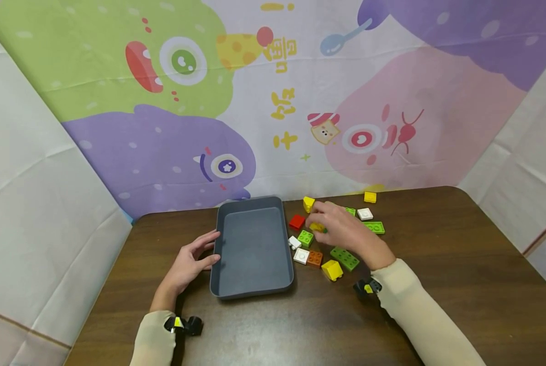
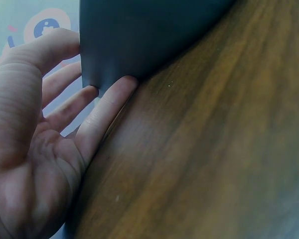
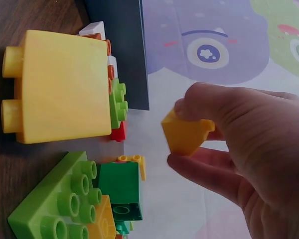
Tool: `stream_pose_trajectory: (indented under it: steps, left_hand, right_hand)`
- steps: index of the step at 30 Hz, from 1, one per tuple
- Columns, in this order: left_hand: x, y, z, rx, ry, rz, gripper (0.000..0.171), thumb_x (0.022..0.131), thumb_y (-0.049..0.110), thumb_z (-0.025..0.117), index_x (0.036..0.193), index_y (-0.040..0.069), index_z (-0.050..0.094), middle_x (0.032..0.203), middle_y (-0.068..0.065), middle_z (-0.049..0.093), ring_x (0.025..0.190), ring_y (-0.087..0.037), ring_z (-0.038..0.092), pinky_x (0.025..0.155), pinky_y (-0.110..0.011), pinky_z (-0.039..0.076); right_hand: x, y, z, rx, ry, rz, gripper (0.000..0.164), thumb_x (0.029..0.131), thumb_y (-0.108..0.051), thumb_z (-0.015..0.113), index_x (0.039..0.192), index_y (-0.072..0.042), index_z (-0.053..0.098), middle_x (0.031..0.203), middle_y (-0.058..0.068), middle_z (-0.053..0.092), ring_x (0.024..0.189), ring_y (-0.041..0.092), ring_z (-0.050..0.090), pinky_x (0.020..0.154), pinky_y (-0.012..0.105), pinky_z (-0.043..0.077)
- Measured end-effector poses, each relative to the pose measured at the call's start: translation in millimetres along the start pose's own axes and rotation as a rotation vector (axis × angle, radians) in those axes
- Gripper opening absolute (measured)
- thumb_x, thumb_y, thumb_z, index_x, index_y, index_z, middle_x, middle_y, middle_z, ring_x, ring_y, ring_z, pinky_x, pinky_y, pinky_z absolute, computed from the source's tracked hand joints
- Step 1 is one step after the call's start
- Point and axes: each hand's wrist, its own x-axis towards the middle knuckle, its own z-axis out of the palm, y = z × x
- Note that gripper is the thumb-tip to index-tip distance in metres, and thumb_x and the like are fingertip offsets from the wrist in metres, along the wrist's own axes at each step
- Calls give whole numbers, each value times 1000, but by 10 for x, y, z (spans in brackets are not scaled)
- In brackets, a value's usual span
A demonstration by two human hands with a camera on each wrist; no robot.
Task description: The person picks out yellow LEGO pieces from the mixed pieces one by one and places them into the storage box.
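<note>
My left hand [image 1: 187, 264] lies against the left side of a dark grey tray [image 1: 253, 254]. In the left wrist view its fairly straight fingers [image 2: 109, 102] touch the tray's outer wall. My right hand [image 1: 341, 229] pinches a small yellow brick [image 3: 187, 134] between thumb and fingertips, held up above the scattered bricks. Around that hand lie a red brick [image 1: 296, 222], a light green brick [image 1: 306, 238], a long green brick [image 1: 345, 258] and a yellow sloped brick [image 1: 332, 270]. A dark green brick [image 3: 120, 186] shows below it in the right wrist view.
White bricks [image 1: 301, 255] and an orange-brown brick [image 1: 315, 259] lie close to the tray's right side. Farther right are a light green plate brick [image 1: 374, 227], a white brick [image 1: 365, 214] and a yellow brick [image 1: 370, 197]. A printed cloth [image 1: 291, 168] hangs behind the wooden table [image 1: 263, 330].
</note>
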Motion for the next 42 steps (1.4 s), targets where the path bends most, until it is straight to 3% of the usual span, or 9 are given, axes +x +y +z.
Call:
stream_pose_trajectory:
  steps: [11,22,33,42]
  left_hand:
    - [10,-3,2,-8,1,-2,64,92,17,73,150,9,46,161,-10,36,138,-41,42,76,-30,61]
    - [12,6,-5,-13,1,-5,64,92,17,73,150,11,47,161,-10,36,138,-41,42,76,-29,61]
    - [-9,1,-5,-18,3,-3,64,92,16,72,150,9,46,161,-12,35,138,-42,41,76,-29,61]
    - [-3,31,-3,-15,-3,3,64,92,17,72,150,9,46,162,-11,36,138,-41,41,76,-28,61]
  right_hand:
    - [44,14,31,-44,235,-116,19,77,-10,83,94,-12,78,92,5,65,83,21,58,66,34,56]
    - [59,-15,-20,-88,360,-112,20,76,-11,84,95,-11,78,94,6,67,87,22,63,72,36,61]
    - [73,-28,10,-84,364,-128,22,75,-10,85,96,-11,77,97,7,66,95,23,65,76,37,63]
    - [51,-37,20,-72,361,-128,23,74,-10,86,95,-11,77,94,7,65,84,21,59,67,34,60]
